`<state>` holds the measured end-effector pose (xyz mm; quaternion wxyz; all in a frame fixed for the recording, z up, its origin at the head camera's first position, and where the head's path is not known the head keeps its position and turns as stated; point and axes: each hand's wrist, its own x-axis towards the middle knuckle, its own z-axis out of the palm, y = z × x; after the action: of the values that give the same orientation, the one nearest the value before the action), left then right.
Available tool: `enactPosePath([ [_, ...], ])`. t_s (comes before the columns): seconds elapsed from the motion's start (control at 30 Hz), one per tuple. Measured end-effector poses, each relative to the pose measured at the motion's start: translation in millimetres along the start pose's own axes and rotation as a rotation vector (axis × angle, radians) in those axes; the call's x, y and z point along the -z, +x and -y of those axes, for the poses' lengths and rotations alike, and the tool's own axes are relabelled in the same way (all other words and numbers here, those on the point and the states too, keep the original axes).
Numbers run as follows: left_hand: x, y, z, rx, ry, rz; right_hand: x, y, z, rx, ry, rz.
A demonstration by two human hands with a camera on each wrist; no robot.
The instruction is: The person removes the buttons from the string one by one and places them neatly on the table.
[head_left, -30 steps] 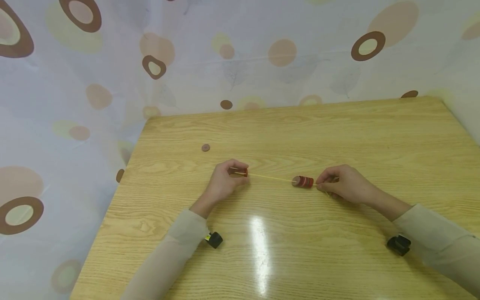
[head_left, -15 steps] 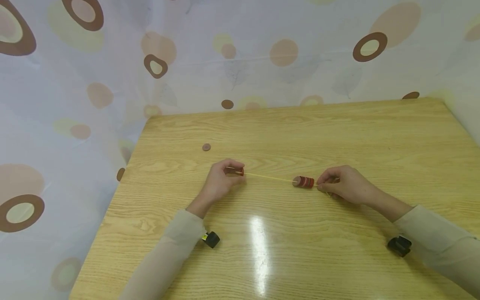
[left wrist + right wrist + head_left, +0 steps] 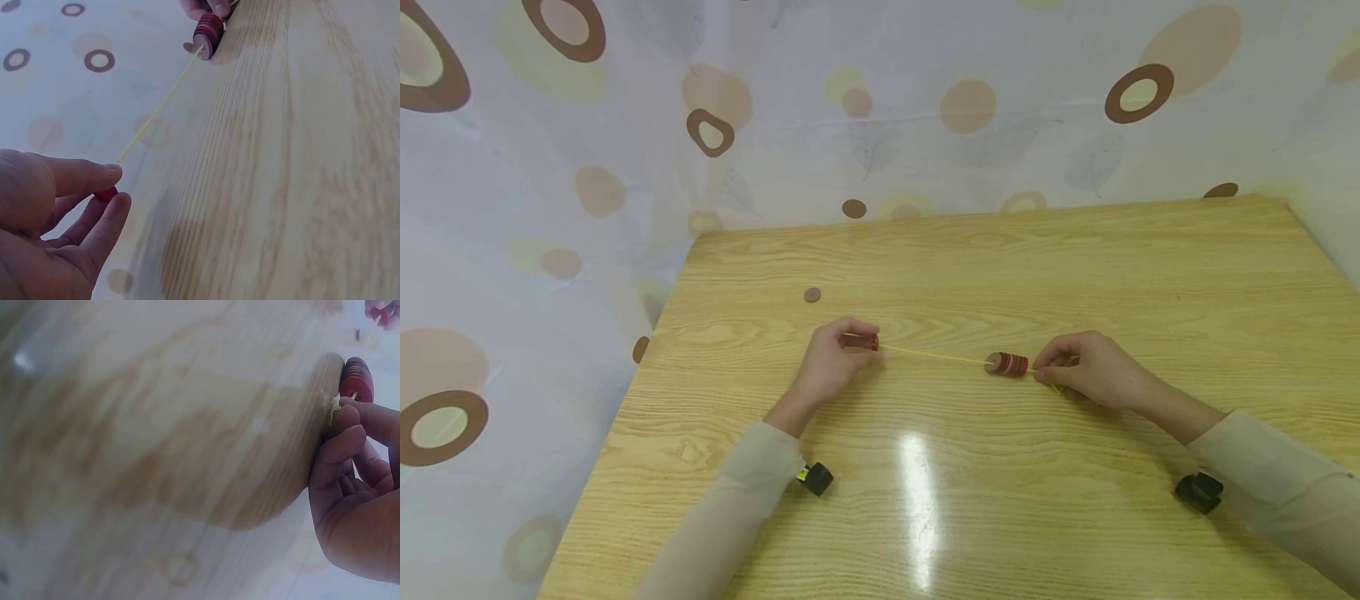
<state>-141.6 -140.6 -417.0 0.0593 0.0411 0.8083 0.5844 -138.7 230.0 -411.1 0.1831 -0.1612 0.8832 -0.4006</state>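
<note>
A yellow string (image 3: 925, 353) runs taut between the two hands. Threaded on it is a stack of red and brown buttons (image 3: 1008, 364), lying close to the right hand, with a brown button (image 3: 203, 47) at its left end. My left hand (image 3: 827, 362) pinches a red button (image 3: 105, 194) between thumb and fingers at the string's left part; the fingers hide most of it. With thumb and forefinger, my right hand (image 3: 1097, 369) pinches the string just right of the stack. A red button (image 3: 357, 389) forms that end of the stack.
A single brown button (image 3: 812, 295) lies flat on the wooden table (image 3: 1000, 267), behind the left hand. A patterned cloth (image 3: 910, 108) hangs beyond the table's back and left edges. Black wrist cameras (image 3: 817, 478) sit at both cuffs.
My left hand has moved a little to the left with the red button, lengthening the bare string between it and the stack. My right hand and the stack have hardly moved.
</note>
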Motion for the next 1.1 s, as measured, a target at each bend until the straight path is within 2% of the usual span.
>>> enactPosePath([
  [0.13,5.1,4.0,-0.3,0.010,0.036,-0.010,1,0.0,-1,0.008,-0.006,-0.003],
  [0.23,9.7,10.1,-0.8,-0.017,0.094,-0.031,2,0.0,-1,0.007,-0.006,-0.003],
  [0.4,21.2,27.2,-4.1,-0.093,0.288,-0.056,2,0.3,-1,-0.005,-0.003,0.001],
  [0.5,29.3,39.9,-5.0,-0.102,0.407,-0.066,2,0.5,-1,-0.004,0.003,0.000],
  [0.6,37.1,51.8,-4.5,-0.074,0.477,-0.074,2,0.9,-3,0.000,0.013,0.000],
  [0.83,54.7,76.0,6.1,-0.029,0.583,-0.055,1,1.0,-4,0.006,0.016,0.013],
  [1.1,68.3,89.3,17.5,-0.018,0.602,-0.012,0,0.5,-3,0.008,0.007,0.008],
])
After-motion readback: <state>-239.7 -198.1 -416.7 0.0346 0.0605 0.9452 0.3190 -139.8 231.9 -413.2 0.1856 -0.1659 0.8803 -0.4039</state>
